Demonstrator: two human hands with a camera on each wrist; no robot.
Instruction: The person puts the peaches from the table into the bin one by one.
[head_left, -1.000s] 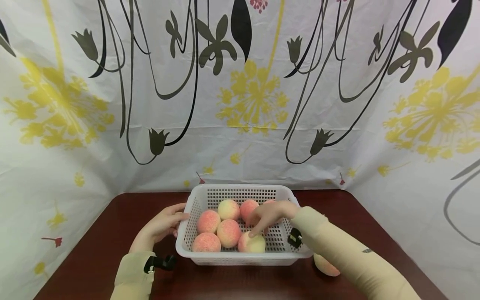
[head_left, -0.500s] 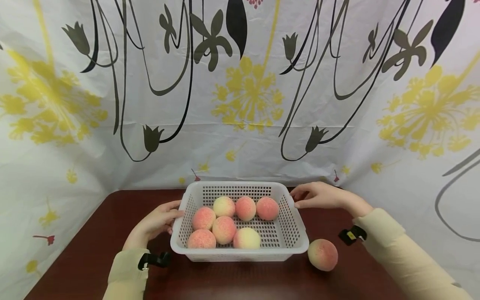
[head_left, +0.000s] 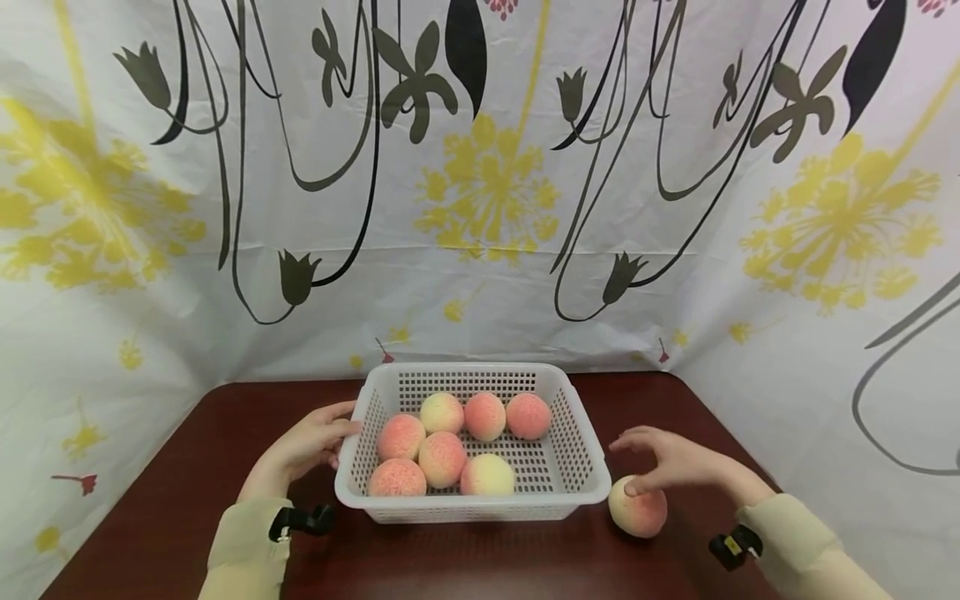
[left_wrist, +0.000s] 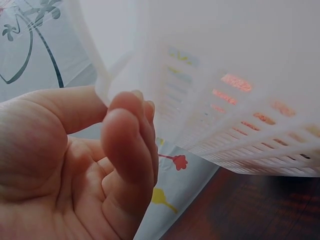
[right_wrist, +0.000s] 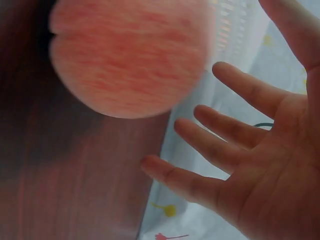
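Observation:
A white perforated plastic basket (head_left: 480, 502) stands on the table with several pink-and-yellow peaches (head_left: 442, 458) inside, grouped mostly towards its left and back. At its left rim is my left hand (head_left: 311, 446), which grips the edge between thumb and fingers; the left wrist view shows the fingertips (left_wrist: 122, 130) right against the basket wall. Outside the basket, by its front right corner, a single peach (head_left: 639, 512) lies on the table. Over this peach hovers my right hand (head_left: 671, 462), its fingers (right_wrist: 200, 185) spread and nothing held, as the right wrist view shows.
The dark red wooden table (head_left: 450, 567) ends at a white cloth (head_left: 480, 325) printed with flowers, which hangs behind and along both sides. A black wrist strap with a camera (head_left: 735, 546) sits on the right sleeve, and another camera (head_left: 303, 521) on the left one.
My right hand has left the inside of the basket, passed by its right rim and come forward to the loose peach. The left hand has stayed at the left rim.

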